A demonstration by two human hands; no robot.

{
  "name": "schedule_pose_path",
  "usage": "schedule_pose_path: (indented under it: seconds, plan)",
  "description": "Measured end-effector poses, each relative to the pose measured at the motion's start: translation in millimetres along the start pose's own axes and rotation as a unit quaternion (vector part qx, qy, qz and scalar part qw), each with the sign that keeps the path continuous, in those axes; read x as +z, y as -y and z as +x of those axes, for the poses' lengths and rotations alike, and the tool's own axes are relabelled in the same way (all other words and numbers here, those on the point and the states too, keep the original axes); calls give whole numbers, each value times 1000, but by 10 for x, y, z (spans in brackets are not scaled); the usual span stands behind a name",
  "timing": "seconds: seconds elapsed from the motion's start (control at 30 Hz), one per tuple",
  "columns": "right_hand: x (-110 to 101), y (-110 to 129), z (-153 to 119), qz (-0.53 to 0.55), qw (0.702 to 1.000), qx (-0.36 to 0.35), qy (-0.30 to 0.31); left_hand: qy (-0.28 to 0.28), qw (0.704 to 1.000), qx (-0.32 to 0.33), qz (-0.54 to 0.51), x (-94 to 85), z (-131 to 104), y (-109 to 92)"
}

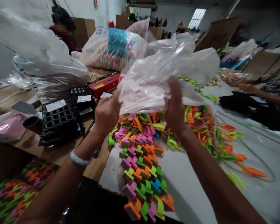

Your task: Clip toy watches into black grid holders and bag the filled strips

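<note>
A translucent white plastic bag (pixel 151 74) spreads above a heap of colourful plastic pieces. My left hand (pixel 107 113) is closed, its fingers pinching the bag's near left edge. On the other side, my right hand (pixel 175 107) lies against the bag with fingers stretched upward, partly blurred. The loose pieces (pixel 198 119) have square faces and curved bands, like toy watches, in orange, green, pink and yellow. Below my hands, similar toy watches (pixel 142 174) stand in close rows reaching the table's near edge. A pale bangle (pixel 79 158) circles my left wrist.
Black honeycomb trays (pixel 59 116), a dark cup (pixel 32 124) and a red box (pixel 107 85) stand left. Full plastic bags (pixel 114 48) line the back. A cord loop (pixel 270 169) lies right, near a co-worker's hands (pixel 246 87). More rows fill a carton (pixel 16 189) lower left.
</note>
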State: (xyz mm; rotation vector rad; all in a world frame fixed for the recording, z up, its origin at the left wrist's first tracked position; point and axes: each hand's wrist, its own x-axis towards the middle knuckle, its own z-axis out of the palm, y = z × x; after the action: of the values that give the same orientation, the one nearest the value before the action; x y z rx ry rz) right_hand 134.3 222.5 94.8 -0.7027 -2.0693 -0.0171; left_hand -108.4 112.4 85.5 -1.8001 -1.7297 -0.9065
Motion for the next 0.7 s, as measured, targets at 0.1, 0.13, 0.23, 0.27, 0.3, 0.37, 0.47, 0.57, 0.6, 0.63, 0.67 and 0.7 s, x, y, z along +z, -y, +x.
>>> schedule_pose_path:
  seconds: [0.1,0.13,0.23,0.27,0.3,0.37,0.47,0.57,0.6,0.63,0.67,0.7]
  plan:
    - [327,-208,-848,-37,994,-73,72,97,994,29,-40,407,-690,109]
    - [392,-226,-1089,-42,992,-78,91,130,989,27,-62,475,-889,107]
    - [433,-123,-1570,-34,996,-20,86,202,970,-33,-134,459,-1295,-7]
    - [408,-50,-1664,-22,997,15,74,218,961,-65,-159,405,-1377,-71]
    - [372,35,-1743,-5,996,56,66,229,951,-98,-182,342,-1447,-143]
    - [288,225,-1896,42,986,146,68,222,937,-156,-218,220,-1587,-294]
    - [174,513,-2184,112,946,295,72,164,930,-206,-255,101,-1872,-494]
    - [95,736,-2448,150,897,413,57,160,913,-234,-292,53,-2193,-629]
    - [76,788,-2496,162,880,443,59,175,905,-247,-299,46,-2276,-658]
    - [61,827,-2517,178,863,468,66,194,896,-262,-302,42,-2335,-682]
    - [51,855,-2512,197,848,487,78,216,888,-275,-300,41,-2365,-702]
    - [45,874,-2485,219,834,498,92,240,880,-287,-293,42,-2367,-718]
